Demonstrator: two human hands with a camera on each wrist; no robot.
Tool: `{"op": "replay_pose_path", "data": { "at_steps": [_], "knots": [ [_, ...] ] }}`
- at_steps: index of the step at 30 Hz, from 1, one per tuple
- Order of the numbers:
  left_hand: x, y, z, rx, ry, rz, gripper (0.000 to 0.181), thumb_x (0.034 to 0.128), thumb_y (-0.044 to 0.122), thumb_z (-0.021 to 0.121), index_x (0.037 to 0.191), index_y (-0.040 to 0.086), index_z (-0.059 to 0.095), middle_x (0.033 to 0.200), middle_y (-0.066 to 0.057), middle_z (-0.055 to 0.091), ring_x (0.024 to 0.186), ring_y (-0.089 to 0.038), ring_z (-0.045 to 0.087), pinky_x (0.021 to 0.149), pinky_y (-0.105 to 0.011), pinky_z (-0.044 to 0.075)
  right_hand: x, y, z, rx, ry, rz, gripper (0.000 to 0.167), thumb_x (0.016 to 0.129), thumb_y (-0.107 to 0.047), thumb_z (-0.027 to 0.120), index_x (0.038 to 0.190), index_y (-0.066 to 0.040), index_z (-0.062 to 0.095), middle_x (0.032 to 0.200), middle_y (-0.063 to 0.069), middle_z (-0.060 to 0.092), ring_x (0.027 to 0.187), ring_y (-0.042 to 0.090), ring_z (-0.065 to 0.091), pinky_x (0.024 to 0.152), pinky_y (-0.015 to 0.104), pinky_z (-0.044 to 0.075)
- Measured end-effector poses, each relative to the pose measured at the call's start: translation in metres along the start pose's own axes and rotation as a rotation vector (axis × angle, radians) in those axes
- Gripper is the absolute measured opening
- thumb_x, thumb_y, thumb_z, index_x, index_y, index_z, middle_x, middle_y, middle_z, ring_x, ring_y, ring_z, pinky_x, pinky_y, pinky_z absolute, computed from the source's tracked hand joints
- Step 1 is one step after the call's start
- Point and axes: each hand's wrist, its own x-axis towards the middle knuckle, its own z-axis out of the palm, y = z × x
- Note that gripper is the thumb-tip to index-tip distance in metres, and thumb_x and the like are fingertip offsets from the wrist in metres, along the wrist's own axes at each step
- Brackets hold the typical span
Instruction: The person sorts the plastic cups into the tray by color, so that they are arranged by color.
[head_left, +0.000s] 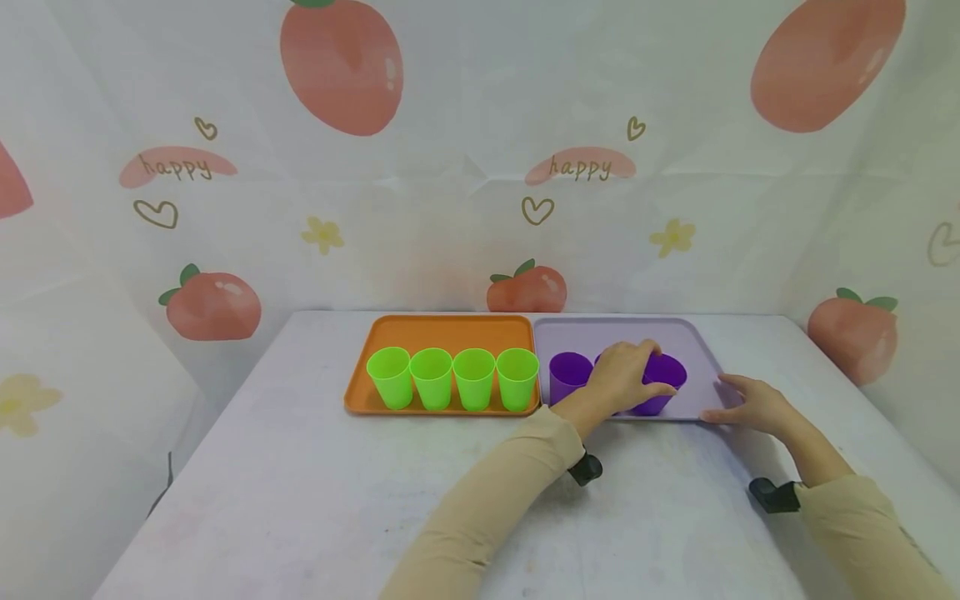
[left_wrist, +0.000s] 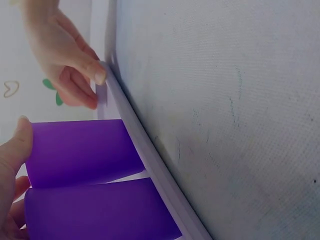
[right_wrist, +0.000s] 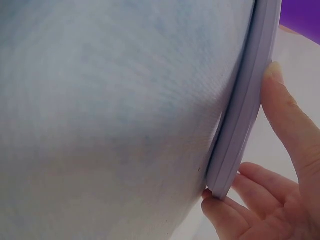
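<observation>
My left hand (head_left: 618, 377) grips the rim of the rightmost purple cup (head_left: 666, 372), thumb on its near side and fingers on the far side. That cup stands on a lilac tray (head_left: 686, 337). Another purple cup (head_left: 568, 372) is at the tray's left, and one between them is mostly hidden behind the hand. In the left wrist view, two purple cups (left_wrist: 82, 152) lie close side by side. My right hand (head_left: 759, 407) holds the tray's near right corner. In the right wrist view, its thumb is on the lilac rim (right_wrist: 245, 95) and its fingers bend around the corner.
An orange tray (head_left: 450, 327) adjoins the lilac one on the left. Several bright green cups (head_left: 432, 379) stand upright in a row along its near side. Both trays sit on a white-covered table (head_left: 315, 500), with a fruit-printed cloth (head_left: 435, 217) hanging behind.
</observation>
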Motion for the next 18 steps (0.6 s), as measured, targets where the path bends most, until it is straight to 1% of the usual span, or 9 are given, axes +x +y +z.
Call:
{"op": "replay_pose_path", "data": {
  "at_steps": [5,10,18],
  "knots": [
    [0.0006,0.0007,0.0019,0.021,-0.011,-0.007,0.057,0.0797,0.059,0.061,0.123,0.024,0.053,0.114,0.009,0.066,0.109,-0.007,0.060,0.091,-0.019,0.047,0.0005,0.0006,0.0006,0.001,0.004,-0.001,0.100,0.075,-0.050,0.071,0.135,0.017,0.029,0.135,0.045,0.027,0.122,0.061,0.027,0.096,0.070,0.032],
    [0.0001,0.0006,0.0017,0.018,-0.007,-0.027,0.055,0.0797,0.059,0.061,0.121,0.024,0.053,0.112,0.010,0.066,0.107,-0.007,0.060,0.094,-0.020,0.045,0.0002,0.0011,0.0007,-0.009,0.020,-0.020,0.098,0.075,-0.048,0.072,0.134,0.018,0.030,0.133,0.045,0.029,0.121,0.061,0.029,0.095,0.070,0.033],
    [-0.0013,0.0023,0.0012,0.010,-0.003,-0.042,0.054,0.0790,0.059,0.062,0.120,0.024,0.053,0.110,0.011,0.067,0.107,-0.007,0.059,0.097,-0.021,0.043,0.0002,0.0016,0.0010,-0.006,0.022,-0.022,0.098,0.074,-0.048,0.072,0.134,0.018,0.031,0.133,0.046,0.029,0.120,0.061,0.029,0.096,0.070,0.033]
  ]
}}
